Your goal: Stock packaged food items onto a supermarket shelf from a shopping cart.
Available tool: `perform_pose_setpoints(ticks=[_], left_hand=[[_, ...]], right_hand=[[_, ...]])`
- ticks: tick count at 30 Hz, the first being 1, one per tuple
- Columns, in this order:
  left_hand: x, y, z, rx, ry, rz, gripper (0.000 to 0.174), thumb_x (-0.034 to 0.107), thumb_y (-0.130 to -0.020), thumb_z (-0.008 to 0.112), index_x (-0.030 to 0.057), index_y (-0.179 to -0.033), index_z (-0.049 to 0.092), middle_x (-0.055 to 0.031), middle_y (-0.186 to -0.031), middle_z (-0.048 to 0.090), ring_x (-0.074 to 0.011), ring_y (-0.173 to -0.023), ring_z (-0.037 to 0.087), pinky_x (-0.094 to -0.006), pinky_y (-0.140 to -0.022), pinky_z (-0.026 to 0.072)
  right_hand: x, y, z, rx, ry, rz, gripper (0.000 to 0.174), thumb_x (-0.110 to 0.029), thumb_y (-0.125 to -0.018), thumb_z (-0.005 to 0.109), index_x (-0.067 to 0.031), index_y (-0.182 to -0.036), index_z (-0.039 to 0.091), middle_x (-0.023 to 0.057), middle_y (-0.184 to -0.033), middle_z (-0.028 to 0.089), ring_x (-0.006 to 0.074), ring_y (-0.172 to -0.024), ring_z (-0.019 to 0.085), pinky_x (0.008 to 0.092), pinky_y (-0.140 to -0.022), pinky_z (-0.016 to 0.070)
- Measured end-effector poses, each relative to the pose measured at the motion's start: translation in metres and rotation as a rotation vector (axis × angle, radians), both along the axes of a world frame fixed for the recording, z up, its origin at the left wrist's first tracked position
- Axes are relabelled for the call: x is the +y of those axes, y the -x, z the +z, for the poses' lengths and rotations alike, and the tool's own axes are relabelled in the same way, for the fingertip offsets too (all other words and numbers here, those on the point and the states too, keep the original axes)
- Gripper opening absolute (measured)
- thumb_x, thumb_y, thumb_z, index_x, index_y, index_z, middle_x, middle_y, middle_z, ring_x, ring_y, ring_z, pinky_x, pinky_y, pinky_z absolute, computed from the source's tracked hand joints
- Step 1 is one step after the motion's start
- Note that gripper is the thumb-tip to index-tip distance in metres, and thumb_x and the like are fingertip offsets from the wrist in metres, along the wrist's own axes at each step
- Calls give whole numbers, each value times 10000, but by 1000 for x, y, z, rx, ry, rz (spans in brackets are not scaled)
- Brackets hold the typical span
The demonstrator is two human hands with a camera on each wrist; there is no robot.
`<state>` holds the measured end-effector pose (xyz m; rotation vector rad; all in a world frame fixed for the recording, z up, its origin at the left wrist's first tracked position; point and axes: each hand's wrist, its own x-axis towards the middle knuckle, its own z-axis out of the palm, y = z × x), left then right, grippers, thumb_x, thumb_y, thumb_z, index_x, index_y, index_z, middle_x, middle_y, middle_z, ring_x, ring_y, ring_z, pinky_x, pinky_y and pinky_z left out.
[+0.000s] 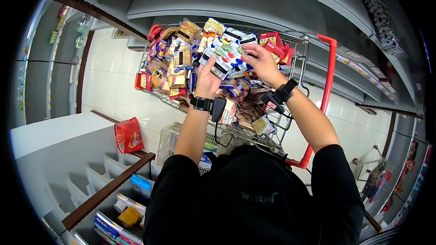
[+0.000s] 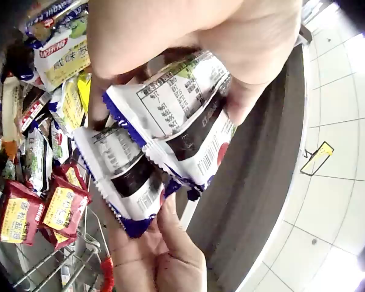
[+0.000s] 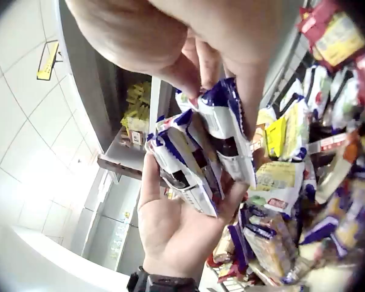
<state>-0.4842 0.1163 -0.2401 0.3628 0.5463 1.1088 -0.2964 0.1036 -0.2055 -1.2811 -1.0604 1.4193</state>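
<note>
Over a heaped cart, my left hand (image 1: 208,81) grips several white-and-blue snack packets (image 1: 223,58), thumb on one side. My right hand (image 1: 264,66) pinches a similar packet at their right edge. In the right wrist view the left hand (image 3: 179,234) holds packets (image 3: 181,173) upright between thumb and fingers, while the right hand (image 3: 188,36) comes from above onto one packet (image 3: 228,131) beside them. The left wrist view shows black bands and printed labels on two packets (image 2: 182,112), with the left hand (image 2: 194,36) above and the right hand (image 2: 155,255) below.
The shopping cart (image 1: 330,77) with a red handle holds a pile of mixed snack packets (image 1: 181,59). Grey shelves (image 1: 254,0) stand beyond it. A red bag (image 1: 129,136) is at the lower left, and a wire basket (image 1: 167,143) stands near the body.
</note>
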Motion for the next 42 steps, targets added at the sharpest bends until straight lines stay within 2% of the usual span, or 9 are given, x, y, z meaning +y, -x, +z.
perform_pose_setpoints(ticks=[5,9,15,21,23,25,37,39,42], left_hand=[[-11,7,-7,15,49,-50,361,197,-961,535,-7,-1255,494,-132,-1158,627,-231,-1011,647,-379,-869,535],[-19,28,-14,-8,111,-70,343,182,-947,548,5,-1239,513,-133,-1114,651,-225,-949,672,-380,-815,560],[-32,42,-9,52,112,21,333,165,-932,562,6,-1223,527,-120,-1129,648,-231,-959,670,-385,-836,557],[-49,50,-2,71,85,79,374,125,-920,578,4,-1263,489,-108,-1180,614,-222,-1027,641,-372,-871,541],[-54,55,-6,111,45,60,422,180,-947,525,-18,-1310,440,-157,-1250,579,-272,-1098,608,-417,-945,500],[-58,57,0,40,121,77,385,116,-918,576,6,-1273,477,-115,-1184,611,-230,-1034,639,-376,-871,541],[-76,57,-8,89,82,63,404,182,-939,537,-16,-1284,463,-156,-1202,604,-260,-1050,632,-413,-881,539],[-81,57,-6,152,84,86,400,178,-939,533,-13,-1284,462,-151,-1200,603,-260,-1044,635,-411,-864,547],[-88,55,-3,109,94,109,369,105,-907,576,1,-1250,490,-116,-1158,620,-219,-1006,644,-388,-865,546]], right_hand=[[-1,8,-26,12,-57,106,200,-90,-918,578,4,-1094,587,87,-1084,629,130,-933,607,258,-855,487],[8,-18,-74,-959,-166,-60,257,-146,-827,601,6,-1034,585,204,-1047,590,390,-983,598,436,-851,500],[17,-19,-99,-1430,117,363,593,-132,-726,678,13,-1249,439,236,-1383,396,374,-1024,619,448,-796,534],[23,-13,-130,-1782,28,423,666,-203,-775,659,18,-1331,365,285,-1347,429,339,-899,674,394,-665,561],[29,-13,-142,-1756,-70,323,470,-149,-770,636,15,-1171,454,215,-991,619,302,-806,683,372,-602,551],[31,-16,-130,-1769,-175,443,394,-155,-803,598,37,-1132,496,169,-921,655,270,-788,682,360,-605,547],[30,-16,-131,-2001,-114,382,420,-203,-822,598,-34,-1197,512,126,-1033,583,252,-790,649,388,-640,519],[29,-27,-125,-1997,-464,443,358,-196,-812,602,-69,-1142,547,112,-1085,564,248,-866,615,407,-733,465],[28,-31,-125,-1924,-488,381,340,-184,-781,619,-78,-1099,564,106,-1009,598,266,-876,593,407,-764,424]])
